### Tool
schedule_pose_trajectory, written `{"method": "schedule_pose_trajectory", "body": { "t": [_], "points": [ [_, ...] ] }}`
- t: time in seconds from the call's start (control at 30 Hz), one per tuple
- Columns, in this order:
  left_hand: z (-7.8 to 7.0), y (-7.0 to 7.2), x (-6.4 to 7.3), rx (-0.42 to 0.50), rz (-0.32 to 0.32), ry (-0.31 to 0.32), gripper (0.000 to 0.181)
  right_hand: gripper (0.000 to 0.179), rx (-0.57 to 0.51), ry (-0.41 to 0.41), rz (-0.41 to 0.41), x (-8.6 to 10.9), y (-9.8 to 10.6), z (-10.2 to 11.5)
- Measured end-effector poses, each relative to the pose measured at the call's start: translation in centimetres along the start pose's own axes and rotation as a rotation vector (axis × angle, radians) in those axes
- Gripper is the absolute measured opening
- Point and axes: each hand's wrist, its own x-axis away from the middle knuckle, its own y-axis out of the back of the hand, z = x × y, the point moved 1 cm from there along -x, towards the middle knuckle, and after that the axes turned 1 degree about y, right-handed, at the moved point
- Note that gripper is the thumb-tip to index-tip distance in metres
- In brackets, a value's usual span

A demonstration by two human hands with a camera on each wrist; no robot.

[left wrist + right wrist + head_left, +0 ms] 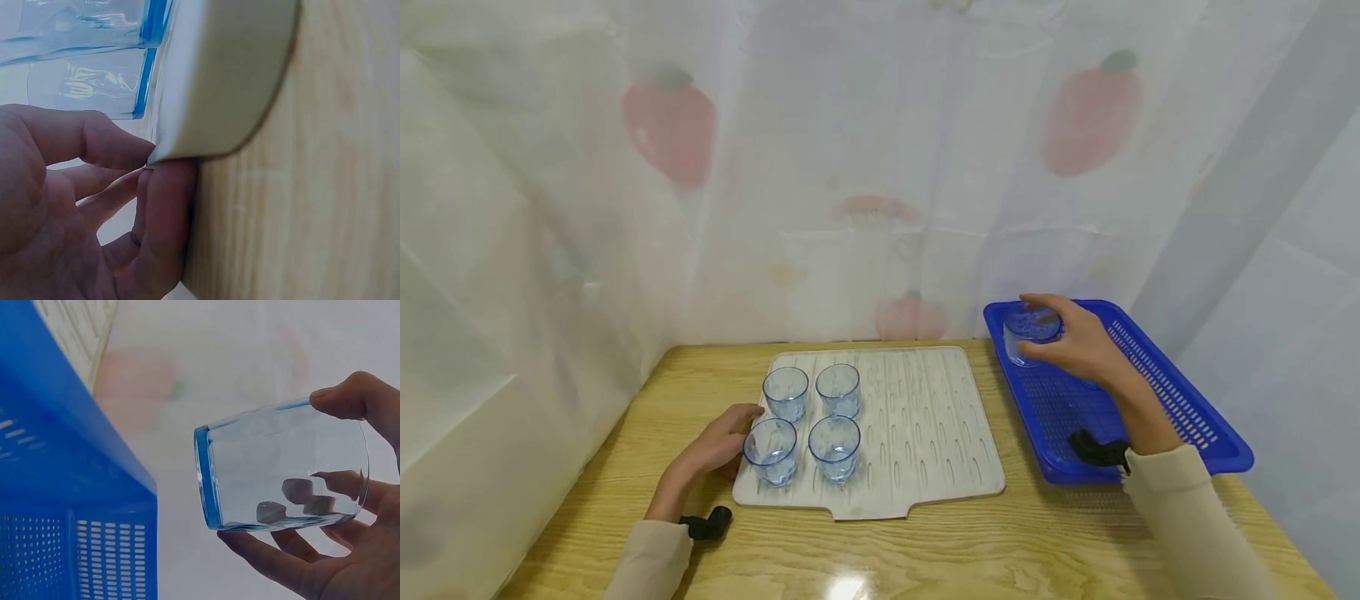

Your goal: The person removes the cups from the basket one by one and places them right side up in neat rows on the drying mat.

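Note:
My right hand (1078, 342) grips a clear bluish glass (1018, 346) over the far end of a blue plastic basket (1045, 475). In the right wrist view the thumb lies on one side of this glass and the fingers are on the other. My left hand (722, 442) pinches the left edge of a pale ribbed draining board (917, 417), as the left wrist view shows. Several matching glasses stand upright on the left half of the board, among them a front one (835, 450) and a back one (838, 390); the nearest is close to my left fingers.
The board and basket lie on a wood-grain table (775, 554), the basket to the right of the board. Behind them hangs a whitish sheet (760, 275) with faded red fruit prints, and similar sheeting encloses both sides.

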Motion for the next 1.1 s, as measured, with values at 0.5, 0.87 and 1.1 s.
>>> {"method": "schedule_pose_trajectory", "body": {
  "t": [0.5, 0.87, 1.1],
  "points": [
    [0.1, 0.1, 0.0, -0.004, -0.004, -0.004, 0.059, 0.074, -0.075, 0.036, -0.006, 0.1, -1.9, 2.0],
    [-0.1, -0.1, 0.1, 0.002, -0.001, 0.009, 0.058, 0.073, -0.119, 0.056, 0.007, 0.2, -3.5, 2.4],
    [-0.1, -0.1, 0.1, 0.008, 0.001, 0.023, 0.059, 0.073, -0.151, 0.084, 0.009, 0.2, -4.9, 2.9]
  ]
}}
